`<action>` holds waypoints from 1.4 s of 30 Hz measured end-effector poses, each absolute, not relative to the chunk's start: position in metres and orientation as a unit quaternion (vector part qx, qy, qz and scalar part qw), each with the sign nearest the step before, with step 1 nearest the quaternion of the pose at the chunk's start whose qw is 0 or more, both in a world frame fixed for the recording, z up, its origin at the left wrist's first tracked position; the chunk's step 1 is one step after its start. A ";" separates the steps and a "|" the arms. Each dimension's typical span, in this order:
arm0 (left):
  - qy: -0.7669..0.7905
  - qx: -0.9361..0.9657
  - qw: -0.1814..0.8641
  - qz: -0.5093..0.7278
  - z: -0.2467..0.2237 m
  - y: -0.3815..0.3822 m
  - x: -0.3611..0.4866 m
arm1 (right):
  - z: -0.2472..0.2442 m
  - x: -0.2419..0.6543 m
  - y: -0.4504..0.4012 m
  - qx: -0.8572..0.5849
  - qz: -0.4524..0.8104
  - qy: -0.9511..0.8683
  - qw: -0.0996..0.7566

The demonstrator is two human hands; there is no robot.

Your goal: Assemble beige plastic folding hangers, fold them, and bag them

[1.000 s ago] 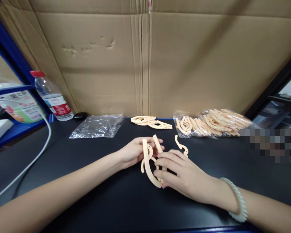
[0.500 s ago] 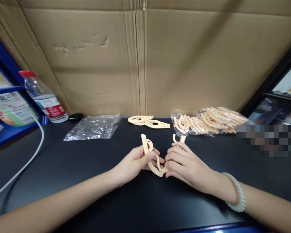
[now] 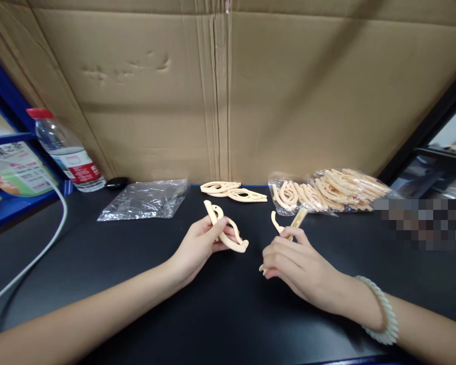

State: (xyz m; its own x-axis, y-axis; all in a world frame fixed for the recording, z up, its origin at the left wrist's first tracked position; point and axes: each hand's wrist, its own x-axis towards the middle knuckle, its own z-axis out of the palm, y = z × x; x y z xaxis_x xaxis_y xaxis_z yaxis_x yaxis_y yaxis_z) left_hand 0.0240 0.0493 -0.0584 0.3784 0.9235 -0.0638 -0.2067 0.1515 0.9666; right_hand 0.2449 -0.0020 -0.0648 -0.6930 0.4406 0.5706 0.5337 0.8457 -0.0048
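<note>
My left hand (image 3: 199,243) is closed around a cream folding hanger arm (image 3: 233,244), curved, with a rounded holed part near its upper end. My right hand (image 3: 296,266) grips another cream folding hanger piece (image 3: 298,218). A small hook and a straight bar stick out above its fingers, and a short tip shows below them; the middle is hidden by the hand. The two held pieces are apart, with dark table between them. Behind my hands lie cream folded hangers (image 3: 247,195), overlapping near the back edge.
Clear bags (image 3: 327,190) full of similar cream pieces lie at the back right. A flat clear plastic bag (image 3: 144,200) lies at the back left, near a water bottle (image 3: 78,157) and a small black object (image 3: 116,183). Cardboard (image 3: 144,101) stands behind the black table (image 3: 213,319).
My hands have drawn apart, and the two cream pieces that met between them are separated. My left hand moved left and up; the right-hand piece has tilted to the right.
</note>
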 end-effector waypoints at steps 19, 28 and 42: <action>0.377 0.494 0.648 0.440 -0.060 0.055 0.023 | -0.068 0.269 0.031 -0.324 0.106 -0.909 0.238; 0.373 0.499 0.655 0.428 -0.060 0.056 0.022 | -0.053 0.292 0.035 -0.448 0.073 -0.877 0.154; 0.370 0.518 0.646 0.422 -0.065 0.057 0.022 | -0.056 0.269 0.020 -0.372 0.024 -0.917 0.142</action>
